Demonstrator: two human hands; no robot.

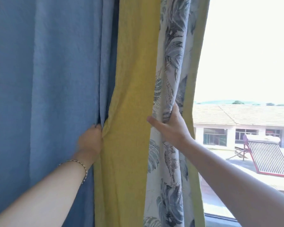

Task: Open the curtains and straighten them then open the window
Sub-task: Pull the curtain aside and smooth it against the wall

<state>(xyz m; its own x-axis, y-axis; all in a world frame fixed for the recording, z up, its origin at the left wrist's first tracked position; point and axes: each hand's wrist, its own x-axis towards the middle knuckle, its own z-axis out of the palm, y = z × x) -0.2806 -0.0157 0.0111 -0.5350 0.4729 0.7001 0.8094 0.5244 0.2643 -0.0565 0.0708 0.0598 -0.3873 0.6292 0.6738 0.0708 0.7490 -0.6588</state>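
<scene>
A curtain hangs in front of me in three bands: blue cloth [47,87] on the left, a yellow band [134,79] in the middle and a grey leaf-print band [172,54] with a yellow edge on the right. My left hand [90,140], a thin bracelet on its wrist, grips a fold where blue meets yellow. My right hand [169,125] clutches the bunched leaf-print band, thumb in front and fingers tucked behind. To the right the window glass [246,71] is uncovered and bright.
Through the glass I see a low building with a tiled roof [246,115] and a slanted solar water heater [269,154]. The dark lower window frame [220,218] runs along the bottom right, partly behind my right forearm.
</scene>
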